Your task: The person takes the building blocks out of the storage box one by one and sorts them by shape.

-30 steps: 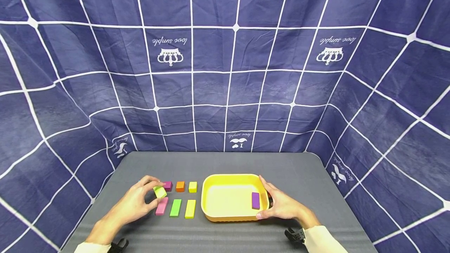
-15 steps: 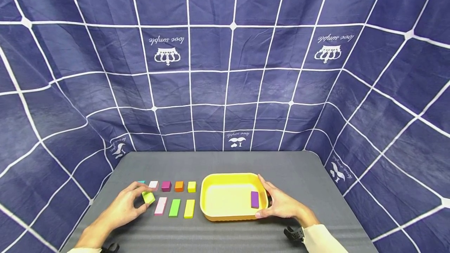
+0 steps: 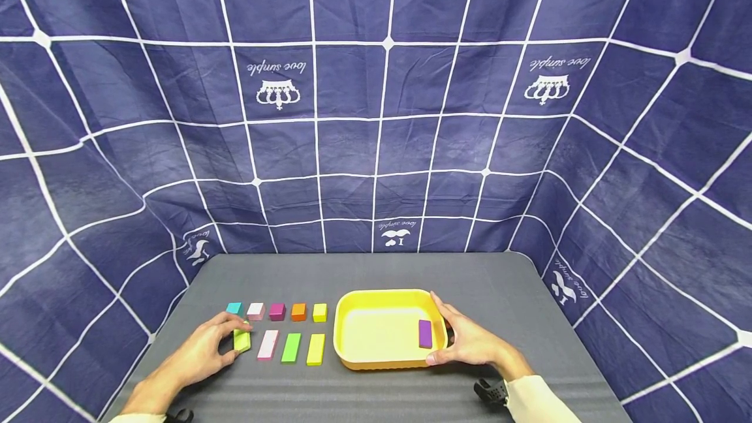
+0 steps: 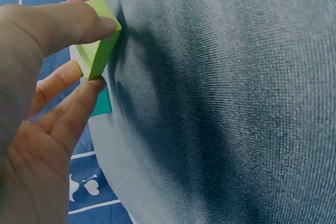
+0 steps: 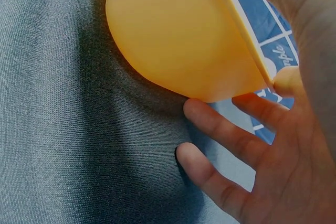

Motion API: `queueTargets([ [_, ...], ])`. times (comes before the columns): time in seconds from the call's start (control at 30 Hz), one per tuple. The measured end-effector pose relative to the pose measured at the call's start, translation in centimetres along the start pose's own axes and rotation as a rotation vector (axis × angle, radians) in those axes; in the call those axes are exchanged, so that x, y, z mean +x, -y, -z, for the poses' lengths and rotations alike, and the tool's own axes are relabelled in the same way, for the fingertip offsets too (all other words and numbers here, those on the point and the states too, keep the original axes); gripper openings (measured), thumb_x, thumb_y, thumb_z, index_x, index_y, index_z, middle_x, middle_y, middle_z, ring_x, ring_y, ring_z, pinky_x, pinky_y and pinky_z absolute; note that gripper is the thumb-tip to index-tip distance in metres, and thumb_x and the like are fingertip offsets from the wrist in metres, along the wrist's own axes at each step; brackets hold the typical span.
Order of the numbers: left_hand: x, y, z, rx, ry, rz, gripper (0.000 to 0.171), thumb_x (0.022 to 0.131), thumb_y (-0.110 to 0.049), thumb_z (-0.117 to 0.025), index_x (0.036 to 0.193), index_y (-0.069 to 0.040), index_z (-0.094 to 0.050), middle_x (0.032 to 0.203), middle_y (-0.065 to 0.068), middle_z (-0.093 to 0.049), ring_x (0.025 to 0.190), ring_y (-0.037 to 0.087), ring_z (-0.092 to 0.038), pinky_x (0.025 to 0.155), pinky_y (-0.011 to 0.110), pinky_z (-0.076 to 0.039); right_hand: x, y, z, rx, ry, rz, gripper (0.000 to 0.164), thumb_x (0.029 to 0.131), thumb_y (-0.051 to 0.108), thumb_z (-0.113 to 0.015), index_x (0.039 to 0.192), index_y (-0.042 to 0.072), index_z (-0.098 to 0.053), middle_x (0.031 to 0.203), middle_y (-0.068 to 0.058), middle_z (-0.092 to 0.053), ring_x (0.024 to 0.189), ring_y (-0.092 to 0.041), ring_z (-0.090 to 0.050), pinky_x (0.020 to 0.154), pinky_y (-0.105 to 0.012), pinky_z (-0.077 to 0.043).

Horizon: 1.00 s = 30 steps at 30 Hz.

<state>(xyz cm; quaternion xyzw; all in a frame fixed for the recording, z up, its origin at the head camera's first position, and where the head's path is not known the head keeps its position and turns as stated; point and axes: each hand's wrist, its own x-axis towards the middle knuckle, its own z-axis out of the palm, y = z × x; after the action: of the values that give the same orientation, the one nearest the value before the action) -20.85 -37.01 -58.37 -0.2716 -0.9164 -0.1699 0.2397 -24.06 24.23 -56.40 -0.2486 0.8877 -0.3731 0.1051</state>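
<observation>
My left hand (image 3: 202, 351) pinches a lime-green block (image 3: 241, 341) between thumb and fingertips at the left end of the near row of blocks. In the left wrist view the lime-green block (image 4: 105, 51) is tilted, thumb on one side and fingertips on the other. Just behind it lies a teal block (image 3: 235, 309). My right hand (image 3: 470, 339) holds the right end of a yellow tray (image 3: 382, 365), thumb at the near corner and index finger at the far one. Inside the tray lies a purple block (image 3: 425, 334). From the right wrist, some fingers touch the tray's outer wall (image 5: 168, 35).
Along the near row lie a pale pink block (image 3: 267, 345), a green block (image 3: 290, 348) and a yellow block (image 3: 315, 349). The far row has a white-pink block (image 3: 255, 311), a magenta block (image 3: 277, 312), an orange block (image 3: 298, 312) and a small yellow block (image 3: 320, 313). Blue cloth (image 3: 376, 149) surrounds the grey table (image 3: 470, 273).
My left hand has moved left and lowered the lime-green block, uncovering the teal and white-pink blocks. My right hand and the tray have hardly moved.
</observation>
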Motion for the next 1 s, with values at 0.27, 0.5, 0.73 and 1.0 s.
queueTargets([
  [0.27,-0.2,1.0,-0.4,-0.123,0.021,-0.072,0.063,0.061,0.006,-0.103,0.118,-0.015,-0.086,0.118,0.004,-0.082,0.112,0.015,-0.08,0.111,-0.004,-0.035,-0.1,-0.1,0.0,0.007,0.003,-0.002,0.145,0.083,0.043,-0.107,0.186,0.002,-0.014,0.181,-0.029,-0.042,0.159,-0.044,-0.052,0.128,-0.037,-0.049],
  [0.5,-0.5,1.3,-0.3,-0.267,0.081,-0.062,0.063,0.065,0.013,-0.101,0.122,-0.01,-0.085,0.125,0.015,-0.083,0.124,-0.001,-0.074,0.11,-0.005,-0.039,-0.1,-0.1,-0.1,0.003,-0.003,-0.016,0.145,0.082,0.044,-0.107,0.187,0.008,-0.014,0.182,-0.028,-0.042,0.162,-0.044,-0.05,0.132,-0.045,-0.046],
  [0.73,-0.6,1.6,-0.4,-0.318,0.109,-0.048,0.063,0.068,0.013,-0.101,0.124,-0.01,-0.084,0.131,0.018,-0.081,0.131,-0.004,-0.072,0.111,-0.005,-0.038,-0.1,0.0,-0.1,0.029,0.003,-0.016,0.145,0.083,0.042,-0.107,0.186,0.004,-0.014,0.182,-0.03,-0.041,0.156,-0.042,-0.054,0.123,-0.032,-0.051],
  [1.0,-0.4,1.0,-0.1,-0.19,0.083,-0.023,0.068,0.064,0.004,-0.106,0.124,-0.021,-0.086,0.135,0.009,-0.083,0.125,0.015,-0.079,0.114,-0.005,-0.032,-0.1,0.0,0.0,0.011,0.003,-0.022,0.145,0.083,0.044,-0.107,0.187,0.005,-0.014,0.18,-0.028,-0.044,0.156,-0.041,-0.054,0.126,-0.038,-0.051],
])
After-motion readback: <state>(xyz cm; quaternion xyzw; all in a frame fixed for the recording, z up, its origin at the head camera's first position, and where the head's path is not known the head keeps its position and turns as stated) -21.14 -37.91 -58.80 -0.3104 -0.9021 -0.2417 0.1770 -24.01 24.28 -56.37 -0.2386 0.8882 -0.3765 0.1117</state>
